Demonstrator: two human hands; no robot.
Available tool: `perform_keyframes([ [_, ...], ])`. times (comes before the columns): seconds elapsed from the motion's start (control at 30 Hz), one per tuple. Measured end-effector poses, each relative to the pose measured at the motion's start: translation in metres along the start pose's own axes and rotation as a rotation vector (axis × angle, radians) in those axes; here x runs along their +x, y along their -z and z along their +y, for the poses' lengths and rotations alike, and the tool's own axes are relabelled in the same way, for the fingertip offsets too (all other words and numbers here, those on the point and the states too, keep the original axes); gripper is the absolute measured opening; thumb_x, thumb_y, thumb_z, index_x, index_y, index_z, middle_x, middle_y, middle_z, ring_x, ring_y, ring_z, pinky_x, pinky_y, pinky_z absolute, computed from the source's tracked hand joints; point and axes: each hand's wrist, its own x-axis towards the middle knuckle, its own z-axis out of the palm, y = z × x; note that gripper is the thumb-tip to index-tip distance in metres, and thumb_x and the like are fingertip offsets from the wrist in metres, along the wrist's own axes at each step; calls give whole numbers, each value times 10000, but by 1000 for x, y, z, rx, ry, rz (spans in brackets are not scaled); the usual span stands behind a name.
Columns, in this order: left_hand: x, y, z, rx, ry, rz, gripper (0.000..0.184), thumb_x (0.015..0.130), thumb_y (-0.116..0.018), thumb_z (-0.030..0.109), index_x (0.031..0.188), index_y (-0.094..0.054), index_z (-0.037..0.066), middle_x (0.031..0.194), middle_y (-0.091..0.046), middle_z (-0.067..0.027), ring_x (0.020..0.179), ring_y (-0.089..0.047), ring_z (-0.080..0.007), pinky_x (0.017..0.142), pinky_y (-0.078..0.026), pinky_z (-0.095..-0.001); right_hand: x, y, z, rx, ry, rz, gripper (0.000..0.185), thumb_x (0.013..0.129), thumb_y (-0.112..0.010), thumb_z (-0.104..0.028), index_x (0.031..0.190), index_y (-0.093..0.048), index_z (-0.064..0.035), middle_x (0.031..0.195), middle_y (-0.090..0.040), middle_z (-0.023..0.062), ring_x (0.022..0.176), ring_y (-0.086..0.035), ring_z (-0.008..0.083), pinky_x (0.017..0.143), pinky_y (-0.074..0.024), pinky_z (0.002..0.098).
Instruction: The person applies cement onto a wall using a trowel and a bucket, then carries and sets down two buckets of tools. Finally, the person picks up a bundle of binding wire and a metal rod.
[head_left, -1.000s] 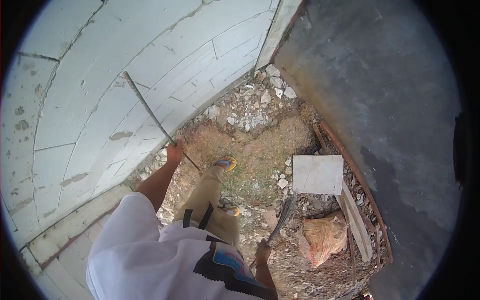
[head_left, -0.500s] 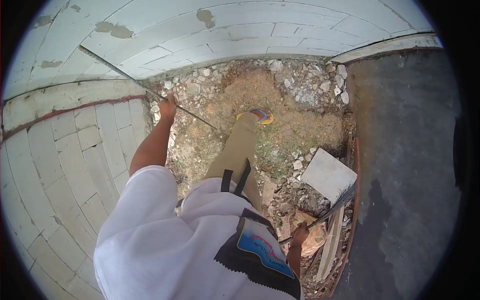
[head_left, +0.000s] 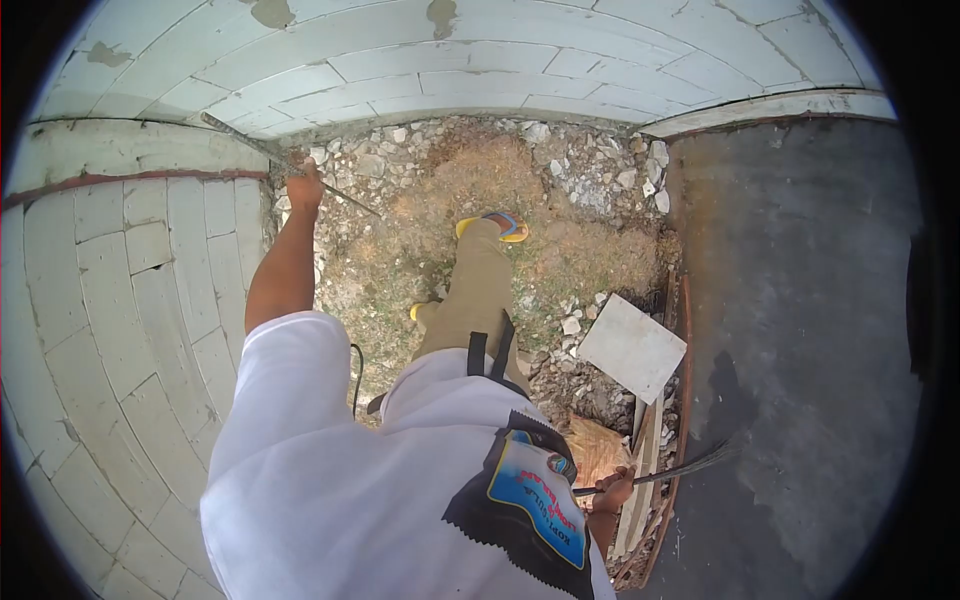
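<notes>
My left hand [head_left: 305, 188] is raised out in front, fingers wrapped around a thin metal rod [head_left: 345, 199]. The rod slants across the hand; its thicker, ribbed-looking end points toward the corner of the walls, its thinner end toward the ground. Low at my right side, my right hand [head_left: 615, 489] grips a dark bundle of thin wires [head_left: 690, 464], which fans out into loose strands over the dark floor. Just beyond this hand lies a crumpled tan sack or bag [head_left: 597, 448], beside wooden strips [head_left: 640, 500]. One sandalled foot [head_left: 505, 227] is ahead on the ground.
Pale block walls stand ahead [head_left: 480, 85] and at left [head_left: 140, 300]. Broken stones [head_left: 600, 180] lie along the far wall. At right are a square grey slab [head_left: 632, 348], a reddish edging strip [head_left: 686, 350] and a smooth dark floor [head_left: 810, 300].
The wire bundle has swung from pointing forward-right to pointing nearly straight right. My left hand and rod sit slightly higher and farther left in view. A second yellow sandal now shows.
</notes>
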Motion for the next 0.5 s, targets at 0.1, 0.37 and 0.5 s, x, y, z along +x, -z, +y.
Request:
perform_keyframes([
  [0.1,6,0,16,101,31,9,537,955,-593,446,926,-711,-77,852,-712,-189,788,-685,-240,710,-510,-393,-2,15,-9,43,25,37,415,1028,-451,-478,852,-503,-105,510,-237,-50,405,-200,95,413,-233,297],
  [0.37,109,13,20,429,109,0,609,923,-593,500,1012,-709,-92,959,-710,-272,893,-695,-368,802,-516,-439,6,21,-23,153,49,157,426,1056,-390,-438,788,-510,-130,504,-229,-60,399,-172,92,404,-203,288],
  [0.5,149,-7,39,416,-24,143,562,906,-591,454,1082,-664,-75,1125,-676,-257,1082,-635,-414,925,-483,-458,-2,11,-44,104,43,127,422,1034,-434,-449,812,-504,-99,477,-260,-45,384,-236,100,394,-278,286],
])
